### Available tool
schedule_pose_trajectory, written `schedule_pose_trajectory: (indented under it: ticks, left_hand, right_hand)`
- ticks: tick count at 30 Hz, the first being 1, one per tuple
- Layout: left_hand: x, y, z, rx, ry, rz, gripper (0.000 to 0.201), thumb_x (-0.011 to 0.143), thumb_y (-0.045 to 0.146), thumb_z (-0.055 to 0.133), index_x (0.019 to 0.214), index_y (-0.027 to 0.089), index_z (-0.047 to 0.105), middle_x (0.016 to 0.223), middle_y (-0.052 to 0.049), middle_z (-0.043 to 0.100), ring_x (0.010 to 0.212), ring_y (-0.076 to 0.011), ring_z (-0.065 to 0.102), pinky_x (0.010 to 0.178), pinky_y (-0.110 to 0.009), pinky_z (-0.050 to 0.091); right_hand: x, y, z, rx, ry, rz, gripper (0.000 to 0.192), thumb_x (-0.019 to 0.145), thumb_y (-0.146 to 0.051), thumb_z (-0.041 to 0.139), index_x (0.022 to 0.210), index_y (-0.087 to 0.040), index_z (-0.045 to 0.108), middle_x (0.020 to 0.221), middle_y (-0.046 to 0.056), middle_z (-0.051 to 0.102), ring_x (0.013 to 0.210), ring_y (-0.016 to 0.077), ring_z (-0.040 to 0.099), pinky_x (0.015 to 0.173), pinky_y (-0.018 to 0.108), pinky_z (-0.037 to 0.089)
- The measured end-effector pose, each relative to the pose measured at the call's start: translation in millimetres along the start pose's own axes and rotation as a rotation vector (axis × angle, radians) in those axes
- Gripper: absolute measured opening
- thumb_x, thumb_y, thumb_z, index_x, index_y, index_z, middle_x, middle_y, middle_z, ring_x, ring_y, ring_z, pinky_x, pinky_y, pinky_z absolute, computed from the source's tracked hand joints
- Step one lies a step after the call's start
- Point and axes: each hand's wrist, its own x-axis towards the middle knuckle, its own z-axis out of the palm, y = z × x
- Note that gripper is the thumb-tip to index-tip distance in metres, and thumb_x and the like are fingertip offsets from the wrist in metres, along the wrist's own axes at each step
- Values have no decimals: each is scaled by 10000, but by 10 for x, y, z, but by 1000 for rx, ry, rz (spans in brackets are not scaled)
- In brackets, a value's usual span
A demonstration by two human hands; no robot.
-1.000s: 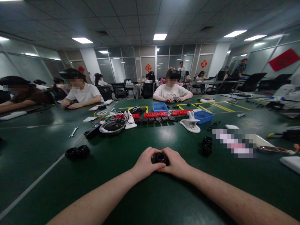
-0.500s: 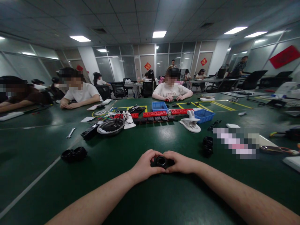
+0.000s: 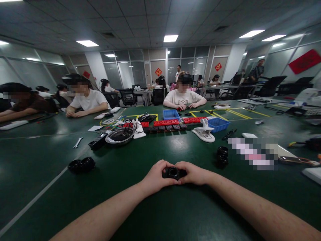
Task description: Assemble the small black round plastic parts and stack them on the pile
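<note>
Gripping a small black ring-shaped part [image 3: 173, 172] from both sides, the left hand [image 3: 155, 177] and right hand [image 3: 194, 174] meet low over the green tabletop [image 3: 160, 207], fingertips curled around its rim. The part sits between the 2 hands, its round opening facing up; whether it rests on the tabletop or is lifted just clear is hard to tell. To the right, a short stack of similar black rings [image 3: 222, 156] stands well apart, and 2 more black rings [image 3: 81, 165] lie side by side to the left. Farther back are a round metal dish [image 3: 119, 135], a white clip stand [image 3: 204, 132] and 2 blue bins [image 3: 218, 124].
</note>
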Motion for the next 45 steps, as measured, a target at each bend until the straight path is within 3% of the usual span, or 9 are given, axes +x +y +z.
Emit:
schedule_pose_trajectory:
  ticks: [7,10,13,17,23,39,45]
  left_hand:
    - [-27,68,67,87,102,-61,409,527,434,669,819,181,536,796,1,478,705,-155,456,578,-239,353]
    - [-42,52,107,133,179,-70,369,551,407,662,808,178,528,797,-2,481,734,-167,460,595,-249,354]
    - [-43,24,109,109,189,-54,337,571,350,662,827,178,526,811,-5,481,742,-164,458,610,-248,364]
    - [-26,5,51,49,86,-7,337,596,335,651,875,186,535,815,-5,483,709,-147,452,616,-243,372]
    - [-4,4,-7,-3,-26,29,354,628,353,626,936,206,533,839,-6,479,697,-135,447,604,-229,374]
    - [25,-30,17,-30,-37,16,358,621,316,636,946,210,530,838,-3,473,695,-132,443,605,-230,373]
    - [25,-18,34,-25,-17,10,363,601,344,647,917,202,539,820,0,476,688,-133,448,596,-228,372]
  right_hand:
    - [39,-19,142,-184,152,246,420,480,-414,689,749,-157,495,715,-10,508,628,132,460,503,206,321]
    - [46,-97,248,-370,265,314,416,520,-507,629,708,-160,496,687,22,518,623,158,464,512,237,316]
    - [28,-174,292,-443,331,290,414,568,-524,589,747,-159,512,735,53,527,678,185,479,576,273,338]
    - [-15,-179,199,-289,246,145,458,555,-440,644,899,-168,511,857,46,522,767,187,483,648,280,368]
    - [-40,-55,17,-76,23,8,293,660,-296,599,908,-154,534,860,17,510,785,157,478,682,255,374]
    - [-13,-16,-20,-64,-21,-23,261,671,-232,594,912,-145,549,847,12,497,776,145,466,686,239,366]
    - [-10,14,15,-66,24,38,253,634,-274,622,826,-138,530,768,-7,486,696,125,466,587,208,356]
